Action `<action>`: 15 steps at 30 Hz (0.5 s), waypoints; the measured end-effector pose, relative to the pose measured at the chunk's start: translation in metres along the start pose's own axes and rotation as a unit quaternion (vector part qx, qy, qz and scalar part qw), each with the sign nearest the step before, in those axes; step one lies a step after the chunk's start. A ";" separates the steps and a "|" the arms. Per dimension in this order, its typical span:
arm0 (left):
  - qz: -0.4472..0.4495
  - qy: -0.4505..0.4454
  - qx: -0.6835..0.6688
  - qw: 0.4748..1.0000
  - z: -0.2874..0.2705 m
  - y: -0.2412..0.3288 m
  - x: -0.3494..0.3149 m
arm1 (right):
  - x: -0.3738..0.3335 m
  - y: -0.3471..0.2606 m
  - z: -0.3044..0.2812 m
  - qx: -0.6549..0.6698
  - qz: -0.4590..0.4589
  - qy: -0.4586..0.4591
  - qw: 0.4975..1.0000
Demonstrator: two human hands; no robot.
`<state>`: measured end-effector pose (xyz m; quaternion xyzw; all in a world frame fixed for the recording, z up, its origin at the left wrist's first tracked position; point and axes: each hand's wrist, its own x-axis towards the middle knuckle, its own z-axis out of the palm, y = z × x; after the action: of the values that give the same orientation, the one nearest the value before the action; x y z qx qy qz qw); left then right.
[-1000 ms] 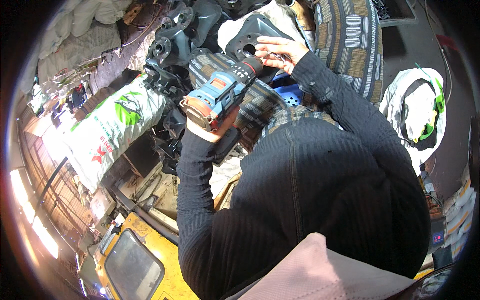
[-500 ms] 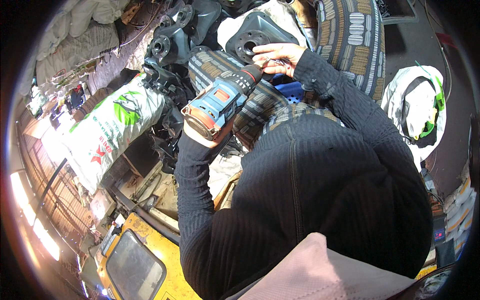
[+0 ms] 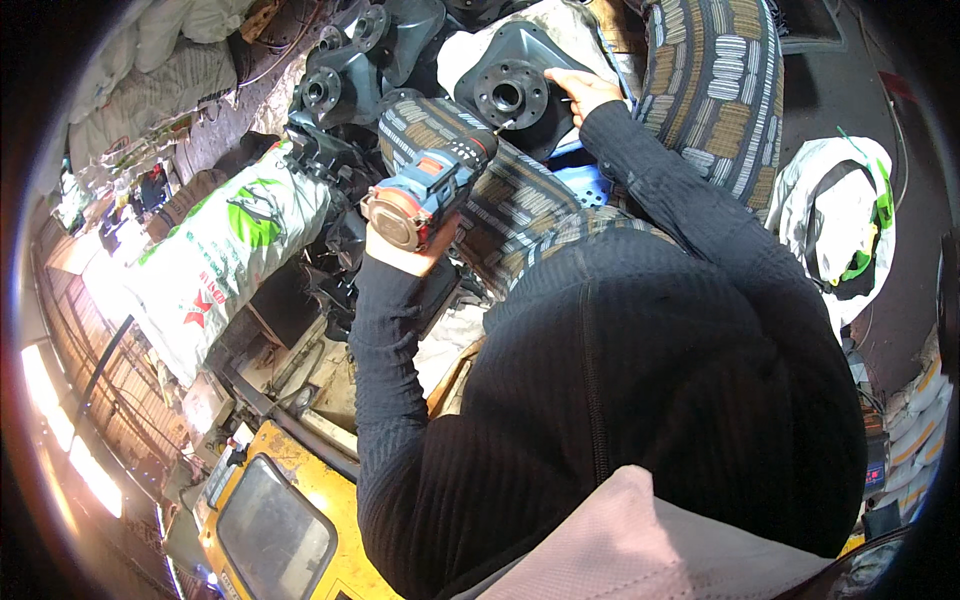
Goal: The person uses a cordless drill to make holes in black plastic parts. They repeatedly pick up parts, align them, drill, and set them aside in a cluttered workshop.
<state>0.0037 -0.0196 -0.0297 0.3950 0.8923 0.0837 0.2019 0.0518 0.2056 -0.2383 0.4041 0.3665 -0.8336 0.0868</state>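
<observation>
My left hand (image 3: 398, 258) is wrapped round the grip of a blue and orange cordless drill (image 3: 428, 190). The bit in its chuck points up and right, its tip close to the lower rim of a dark metal flanged part (image 3: 535, 96). This part has a square base, a round flange with a centre hole and smaller holes around it, and lies on a white sack (image 3: 460, 58). At the flange's right side my right hand (image 3: 592, 92) has its fingers pinched together. Something thin shows by the fingertips, too small to name.
More dark metal flanged parts (image 3: 345, 90) are piled at the left. My patterned trouser legs (image 3: 715, 100) flank the work, with a blue perforated plastic thing (image 3: 585, 187) between them. White-green sacks lie left (image 3: 235, 235) and right (image 3: 870, 165). A yellow machine (image 3: 335, 520) stands lower left.
My right hand has moved from the drill's chuck up and right to the flange's side. The drill has shifted slightly down and left, and its bit now shows.
</observation>
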 end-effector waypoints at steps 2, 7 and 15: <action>-0.022 -0.048 0.023 0.998 0.008 -0.005 0.003 | 0.008 0.008 0.008 0.036 -0.049 -0.019 0.998; -0.046 -0.054 -0.002 0.997 0.014 -0.003 0.007 | 0.017 0.016 0.011 0.002 -0.046 -0.023 0.999; -0.170 -0.222 -0.056 0.958 -0.013 0.003 0.031 | 0.012 0.017 0.015 -0.023 -0.079 0.008 0.997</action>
<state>-0.0188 0.0050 -0.0261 0.2338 0.8729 0.0085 0.4281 0.0420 0.1849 -0.2503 0.3786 0.4168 -0.8260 0.0270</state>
